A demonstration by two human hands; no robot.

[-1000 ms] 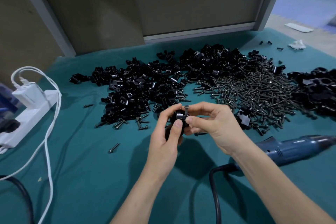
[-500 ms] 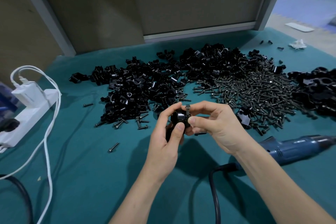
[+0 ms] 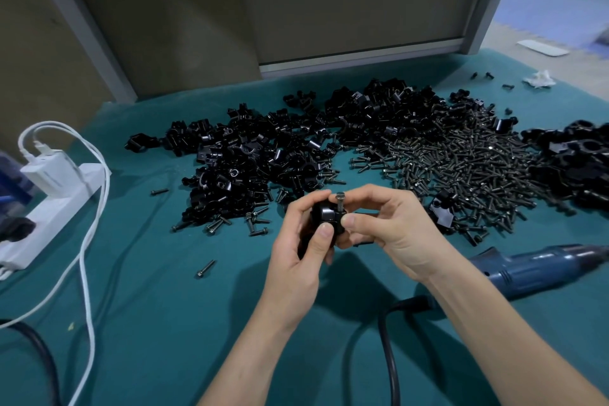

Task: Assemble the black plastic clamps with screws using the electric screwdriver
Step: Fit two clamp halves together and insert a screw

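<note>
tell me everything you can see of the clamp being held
The clamp is glossy black plastic with a rounded body, held above the teal table. The left hand grips it, thumb on its front; the right hand pinches its right side. A grey screw stands upright from its top, head raised clear. Fingers hide its underside.

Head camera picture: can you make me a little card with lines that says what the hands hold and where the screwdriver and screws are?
Left hand: grips small black plastic clamp
Right hand: pinches the same clamp
Metal screw: sticks up out of the clamp
Blue electric screwdriver: lies on teal table cover, right of the hands, untouched
Pile of loose screws: behind the right hand
</note>
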